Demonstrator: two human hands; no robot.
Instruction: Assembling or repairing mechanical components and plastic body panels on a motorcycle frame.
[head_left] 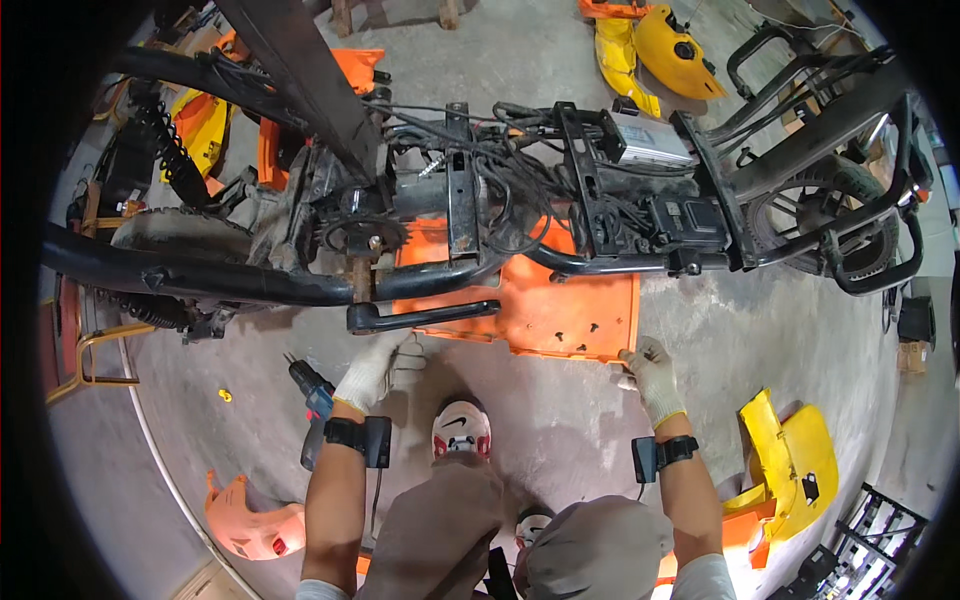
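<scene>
An orange plastic panel [545,310] with several dark holes lies low under a black vehicle frame [240,270] that carries cables, a silver box [645,140] and wheels. My left hand [382,367], in a white knit glove, is at the panel's front left corner, fingers curled on its edge. On the front right corner, my gloved right hand [650,375] grips the same panel. A blue and black cordless drill [312,390] is beside my left forearm, partly hidden by it. Both wrists carry strapped-on black devices.
Yellow body panels [805,470] lie at lower right, more [680,60] at the back. An orange piece [250,525] sits at lower left. A yellow tube stand [100,380] is at left, a black metal rack [850,530] at lower right. My shoes are on the concrete floor.
</scene>
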